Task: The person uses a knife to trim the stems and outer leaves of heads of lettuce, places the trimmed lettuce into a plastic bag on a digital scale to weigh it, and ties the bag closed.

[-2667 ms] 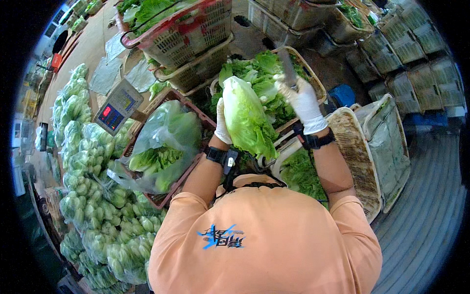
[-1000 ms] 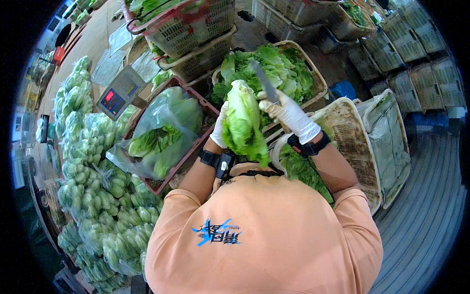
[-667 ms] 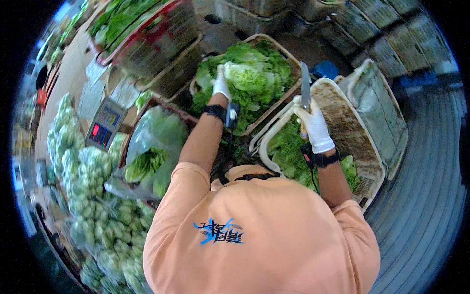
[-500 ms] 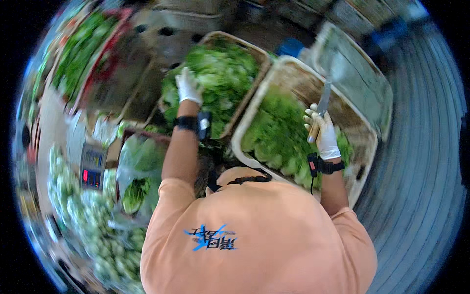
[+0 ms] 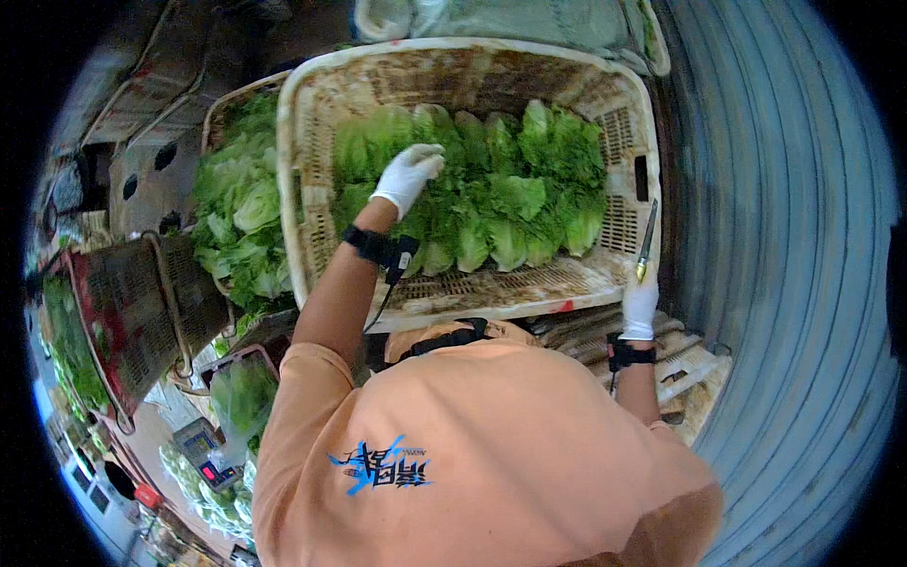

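Note:
Several heads of green lettuce [image 5: 505, 194] lie in rows inside a large dirty-white plastic crate [image 5: 472, 310] in front of me. My left hand [image 5: 408, 178], in a white glove, is over the left half of these heads. Its fingers are loosely bent, with nothing visible in them. At the crate's near right corner, my right hand [image 5: 641, 304], also gloved, is closed around the handle of a knife [image 5: 648, 236]. The narrow blade points away from me, along the crate's right wall. Most of the right hand's fingers are hidden.
Another crate heaped with loose leafy greens [image 5: 241, 208] stands left of the white one. A ribbed metal wall [image 5: 756, 236] runs along the right. Beyond is a pale green crate [image 5: 529, 19]. A scale [image 5: 203, 449] with a red display sits at lower left; wooden slats [image 5: 694, 364] lie by my right wrist.
My view has turned right, toward the white crate. My left hand has gone from the left crate's greens to above the lettuce. The right hand, still with the knife, is now lower, at the crate's corner.

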A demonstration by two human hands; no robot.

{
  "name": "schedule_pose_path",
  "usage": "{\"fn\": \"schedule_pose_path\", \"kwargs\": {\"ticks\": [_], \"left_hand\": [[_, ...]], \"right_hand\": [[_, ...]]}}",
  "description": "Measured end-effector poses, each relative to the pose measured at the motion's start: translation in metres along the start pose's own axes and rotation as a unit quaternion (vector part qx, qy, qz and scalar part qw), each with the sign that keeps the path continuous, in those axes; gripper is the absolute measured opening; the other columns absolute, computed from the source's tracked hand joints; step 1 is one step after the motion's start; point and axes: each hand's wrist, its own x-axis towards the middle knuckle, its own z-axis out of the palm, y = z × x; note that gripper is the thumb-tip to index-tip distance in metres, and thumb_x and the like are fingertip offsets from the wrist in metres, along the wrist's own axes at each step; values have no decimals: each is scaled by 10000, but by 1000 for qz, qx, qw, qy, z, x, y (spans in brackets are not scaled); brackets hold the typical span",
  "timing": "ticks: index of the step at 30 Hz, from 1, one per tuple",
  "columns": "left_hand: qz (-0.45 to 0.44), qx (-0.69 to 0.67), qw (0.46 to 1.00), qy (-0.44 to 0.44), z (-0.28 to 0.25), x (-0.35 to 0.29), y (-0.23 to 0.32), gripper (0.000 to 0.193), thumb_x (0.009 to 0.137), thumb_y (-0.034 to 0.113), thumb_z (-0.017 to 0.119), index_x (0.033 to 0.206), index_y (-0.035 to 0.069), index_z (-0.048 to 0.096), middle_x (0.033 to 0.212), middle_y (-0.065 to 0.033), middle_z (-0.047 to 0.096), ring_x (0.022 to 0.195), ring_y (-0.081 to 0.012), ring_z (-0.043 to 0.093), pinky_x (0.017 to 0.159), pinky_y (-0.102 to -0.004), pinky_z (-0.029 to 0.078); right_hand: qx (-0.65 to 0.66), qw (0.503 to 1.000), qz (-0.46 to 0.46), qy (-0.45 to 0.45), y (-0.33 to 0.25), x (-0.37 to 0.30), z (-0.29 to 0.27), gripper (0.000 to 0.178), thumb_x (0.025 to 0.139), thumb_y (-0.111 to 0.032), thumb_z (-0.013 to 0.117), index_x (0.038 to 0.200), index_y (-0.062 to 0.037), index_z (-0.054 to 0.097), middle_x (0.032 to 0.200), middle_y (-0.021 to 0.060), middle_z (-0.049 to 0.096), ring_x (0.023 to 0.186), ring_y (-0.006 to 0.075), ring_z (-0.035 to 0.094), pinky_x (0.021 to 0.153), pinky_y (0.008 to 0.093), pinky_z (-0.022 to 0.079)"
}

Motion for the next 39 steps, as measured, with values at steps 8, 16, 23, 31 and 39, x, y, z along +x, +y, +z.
{"fn": "schedule_pose_path", "kwargs": {"ticks": [8, 16, 23, 31, 39], "left_hand": [[159, 576, 645, -477, 207, 31, -71, 227, 767, 196, 564, 969, 179, 667, 1031, -79, 630, 995, -287, 577, 817, -424, 462], [550, 603, 402, -415, 200, 42, -166, 140, 795, 223, 547, 912, 281, 598, 1250, 22, 418, 1275, -183, 287, 1019, -604, 254], [477, 549, 543, -419, 170, 43, -107, 139, 784, 195, 568, 919, 215, 597, 1304, -28, 410, 1270, -242, 329, 980, -561, 338], [375, 174, 871, -267, 84, 64, 48, 427, 681, 99, 749, 1052, 66, 541, 1247, -108, 520, 1160, -238, 484, 958, -358, 408], [103, -305, 945, -64, 23, -26, 78, 436, 811, 126, 623, 1223, 48, 503, 1203, -59, 545, 1078, -156, 520, 937, -297, 408]], "right_hand": [[76, 979, 161, 97, -15, -7, 19, 290, 842, -137, 610, 1050, 41, 514, 895, 110, 548, 813, 213, 502, 767, 321, 418], [145, 957, 202, 151, -14, 0, 30, 293, 845, -182, 631, 1013, 33, 523, 852, 75, 524, 770, 172, 468, 723, 287, 419], [125, 968, 178, 129, -15, 4, 28, 249, 847, -175, 623, 979, 16, 534, 824, 64, 524, 743, 167, 470, 699, 292, 419], [228, 955, 161, 104, -19, 10, 27, 136, 853, -109, 594, 923, -2, 548, 734, 60, 569, 660, 171, 541, 610, 314, 447], [435, 865, -143, -207, -167, 44, 62, 306, 944, -202, 485, 1195, -28, 467, 977, 33, 490, 857, 109, 492, 752, 233, 418]]}}
